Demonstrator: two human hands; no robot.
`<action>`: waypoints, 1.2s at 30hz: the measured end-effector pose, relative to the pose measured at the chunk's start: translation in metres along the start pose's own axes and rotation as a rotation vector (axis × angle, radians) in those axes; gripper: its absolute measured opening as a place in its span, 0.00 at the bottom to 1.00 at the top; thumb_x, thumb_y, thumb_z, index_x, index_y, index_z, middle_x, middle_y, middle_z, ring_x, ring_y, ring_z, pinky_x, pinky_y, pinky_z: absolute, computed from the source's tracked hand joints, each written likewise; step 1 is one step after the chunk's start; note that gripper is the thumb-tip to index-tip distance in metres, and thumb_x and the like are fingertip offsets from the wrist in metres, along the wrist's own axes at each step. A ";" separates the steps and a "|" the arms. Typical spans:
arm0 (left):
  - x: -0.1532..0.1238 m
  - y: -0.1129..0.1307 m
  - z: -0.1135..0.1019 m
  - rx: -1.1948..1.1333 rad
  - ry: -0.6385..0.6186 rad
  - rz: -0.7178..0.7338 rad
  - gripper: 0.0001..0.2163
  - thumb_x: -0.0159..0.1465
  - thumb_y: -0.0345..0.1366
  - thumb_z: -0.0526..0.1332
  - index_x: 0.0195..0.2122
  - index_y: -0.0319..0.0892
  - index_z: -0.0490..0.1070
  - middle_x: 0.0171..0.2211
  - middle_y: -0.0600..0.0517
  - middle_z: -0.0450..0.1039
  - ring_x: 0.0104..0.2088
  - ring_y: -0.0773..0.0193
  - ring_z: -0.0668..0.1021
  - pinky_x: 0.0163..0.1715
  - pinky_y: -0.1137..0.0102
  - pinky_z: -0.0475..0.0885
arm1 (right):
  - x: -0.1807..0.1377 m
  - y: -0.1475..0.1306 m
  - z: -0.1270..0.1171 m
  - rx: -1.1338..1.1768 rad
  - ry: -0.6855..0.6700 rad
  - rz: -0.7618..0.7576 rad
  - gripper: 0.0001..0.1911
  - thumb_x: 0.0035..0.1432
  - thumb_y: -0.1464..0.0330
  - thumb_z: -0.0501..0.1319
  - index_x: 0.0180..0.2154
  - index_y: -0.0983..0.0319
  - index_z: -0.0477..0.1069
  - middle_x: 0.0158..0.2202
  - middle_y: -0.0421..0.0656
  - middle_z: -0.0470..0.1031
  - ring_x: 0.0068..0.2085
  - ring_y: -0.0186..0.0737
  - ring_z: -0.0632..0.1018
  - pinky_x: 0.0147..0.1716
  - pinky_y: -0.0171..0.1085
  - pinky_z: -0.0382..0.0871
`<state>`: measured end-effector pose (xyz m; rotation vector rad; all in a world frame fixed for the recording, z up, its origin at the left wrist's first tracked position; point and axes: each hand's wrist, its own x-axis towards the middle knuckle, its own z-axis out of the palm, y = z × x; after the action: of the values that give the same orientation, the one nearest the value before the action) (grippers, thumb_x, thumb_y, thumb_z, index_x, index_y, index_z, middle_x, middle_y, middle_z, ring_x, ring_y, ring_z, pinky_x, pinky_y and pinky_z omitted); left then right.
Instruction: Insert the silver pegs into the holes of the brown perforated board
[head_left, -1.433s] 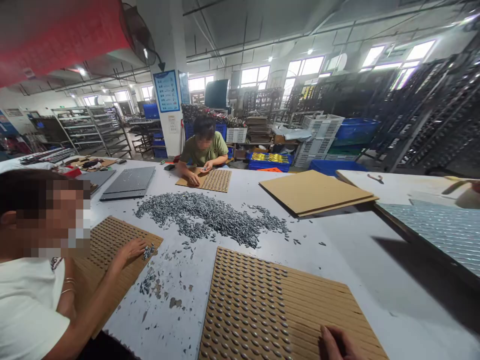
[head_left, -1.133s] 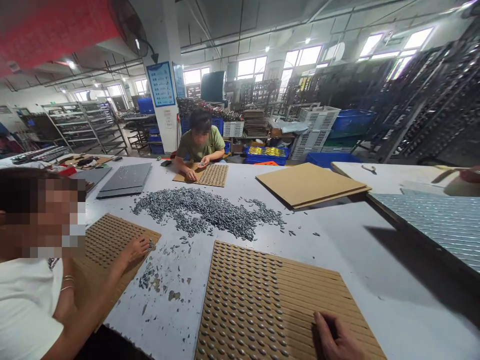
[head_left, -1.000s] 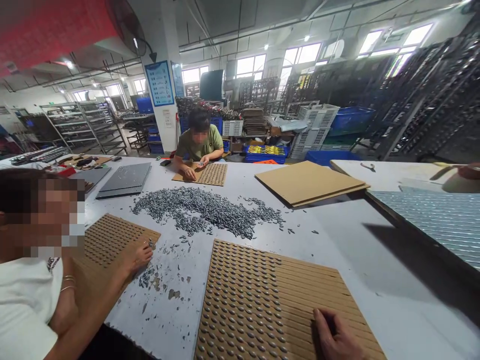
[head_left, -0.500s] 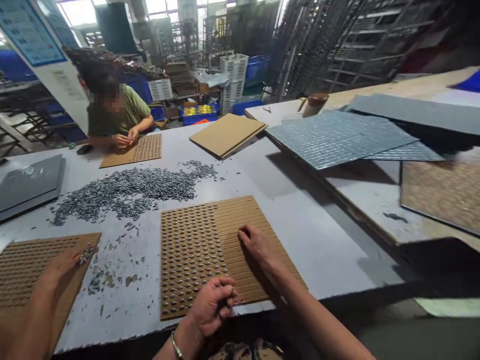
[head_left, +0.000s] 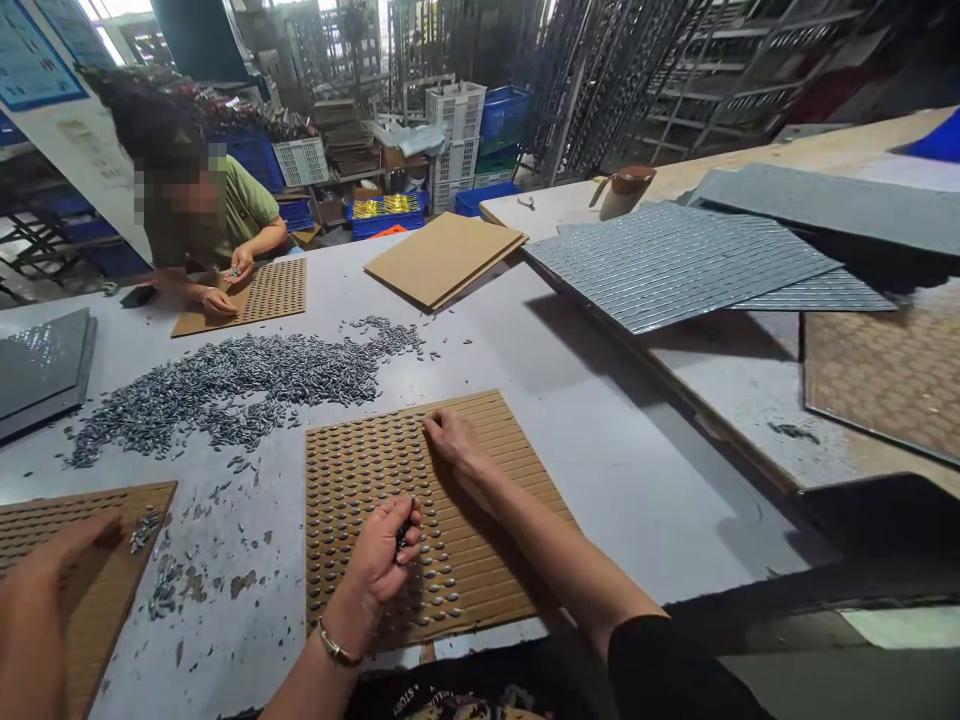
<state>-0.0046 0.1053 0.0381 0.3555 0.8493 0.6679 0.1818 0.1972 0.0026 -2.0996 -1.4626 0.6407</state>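
Brown ridged cardboard [head_left: 487, 570] bears silvery pieces [head_left: 352, 490] in rows, left grip [head_left: 405, 530] curled round some, right grip [head_left: 439, 428] hard to tell.

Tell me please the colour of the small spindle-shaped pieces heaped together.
The spindle-shaped pieces are shiny grey, best seen in the head view.

black garment [head_left: 457, 695], bottom edge: "A STORY" is read, "ILLI" partly made out beside it | blue-bordered poster [head_left: 34, 55], upper left: print seen, too blurred to be read | pillar [head_left: 112, 195] notice [head_left: 81, 140]: faded, cannot be read
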 end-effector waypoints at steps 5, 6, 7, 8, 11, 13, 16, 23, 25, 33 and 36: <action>0.005 0.002 -0.002 -0.003 0.016 -0.013 0.13 0.52 0.37 0.71 0.31 0.35 0.70 0.26 0.54 0.67 0.19 0.78 0.64 0.11 0.83 0.53 | 0.001 -0.003 0.008 -0.060 -0.013 0.045 0.14 0.62 0.63 0.54 0.29 0.60 0.75 0.29 0.45 0.77 0.32 0.40 0.75 0.30 0.34 0.59; 0.006 0.003 -0.002 -0.002 0.022 -0.014 0.14 0.52 0.37 0.71 0.31 0.35 0.70 0.25 0.54 0.67 0.19 0.78 0.64 0.11 0.83 0.53 | 0.002 -0.003 0.010 -0.071 -0.010 0.058 0.13 0.62 0.64 0.55 0.30 0.61 0.74 0.30 0.46 0.78 0.33 0.41 0.75 0.31 0.34 0.60; 0.007 0.004 -0.001 -0.002 0.029 -0.012 0.14 0.52 0.38 0.71 0.31 0.35 0.70 0.25 0.54 0.67 0.19 0.78 0.64 0.11 0.83 0.53 | 0.003 -0.003 0.011 -0.082 -0.005 0.069 0.12 0.61 0.64 0.55 0.32 0.61 0.74 0.32 0.47 0.78 0.34 0.42 0.76 0.32 0.35 0.60; 0.007 0.004 0.000 0.001 0.037 -0.007 0.14 0.51 0.38 0.72 0.31 0.35 0.70 0.25 0.54 0.67 0.19 0.78 0.64 0.11 0.83 0.53 | 0.004 -0.003 0.012 -0.089 0.005 0.080 0.11 0.61 0.64 0.55 0.36 0.62 0.74 0.34 0.48 0.78 0.35 0.42 0.76 0.33 0.35 0.61; 0.010 0.007 0.003 0.000 0.054 0.016 0.16 0.49 0.39 0.73 0.30 0.35 0.70 0.24 0.55 0.66 0.18 0.78 0.64 0.10 0.83 0.52 | -0.004 -0.005 0.008 -0.012 0.063 0.067 0.15 0.61 0.66 0.56 0.48 0.64 0.68 0.35 0.47 0.77 0.35 0.42 0.76 0.34 0.36 0.63; 0.012 0.009 0.005 -0.011 0.065 0.043 0.18 0.47 0.40 0.74 0.29 0.36 0.69 0.23 0.56 0.66 0.17 0.79 0.63 0.10 0.84 0.51 | -0.021 -0.006 0.000 0.148 0.089 -0.042 0.13 0.62 0.66 0.56 0.47 0.64 0.68 0.32 0.44 0.76 0.34 0.40 0.75 0.35 0.35 0.64; 0.014 0.010 0.009 0.002 0.078 0.085 0.19 0.46 0.41 0.74 0.29 0.37 0.68 0.23 0.57 0.66 0.17 0.79 0.63 0.10 0.84 0.50 | -0.060 -0.009 -0.014 0.384 -0.042 -0.336 0.11 0.63 0.64 0.55 0.36 0.62 0.73 0.31 0.41 0.76 0.32 0.36 0.74 0.33 0.33 0.64; 0.024 0.005 0.020 0.096 0.073 0.135 0.20 0.46 0.44 0.74 0.30 0.37 0.68 0.20 0.58 0.65 0.15 0.79 0.62 0.09 0.83 0.48 | -0.102 -0.011 -0.033 0.609 -0.197 -0.362 0.11 0.62 0.64 0.58 0.36 0.62 0.77 0.28 0.40 0.77 0.28 0.34 0.73 0.29 0.32 0.65; 0.026 0.005 0.021 0.100 0.080 0.144 0.20 0.45 0.45 0.74 0.28 0.38 0.67 0.20 0.59 0.65 0.15 0.79 0.62 0.09 0.83 0.48 | -0.098 -0.011 -0.034 0.593 -0.174 -0.391 0.09 0.61 0.65 0.60 0.35 0.61 0.77 0.28 0.40 0.77 0.29 0.34 0.74 0.30 0.33 0.66; 0.025 0.003 0.014 0.001 0.091 0.022 0.20 0.46 0.44 0.74 0.29 0.38 0.67 0.19 0.60 0.63 0.14 0.80 0.60 0.09 0.83 0.48 | -0.108 -0.014 -0.028 0.397 -0.072 -0.556 0.06 0.61 0.69 0.60 0.39 0.59 0.75 0.32 0.41 0.72 0.32 0.34 0.72 0.32 0.33 0.65; 0.019 0.003 0.012 -0.048 0.089 -0.021 0.17 0.51 0.43 0.71 0.30 0.37 0.67 0.20 0.58 0.63 0.15 0.79 0.60 0.09 0.84 0.48 | -0.111 -0.012 -0.023 0.440 -0.074 -0.525 0.05 0.62 0.68 0.59 0.36 0.60 0.74 0.32 0.41 0.72 0.32 0.34 0.72 0.32 0.32 0.65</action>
<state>0.0122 0.1203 0.0362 0.2754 0.9186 0.6876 0.1527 0.0925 0.0387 -1.3030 -1.6428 0.7477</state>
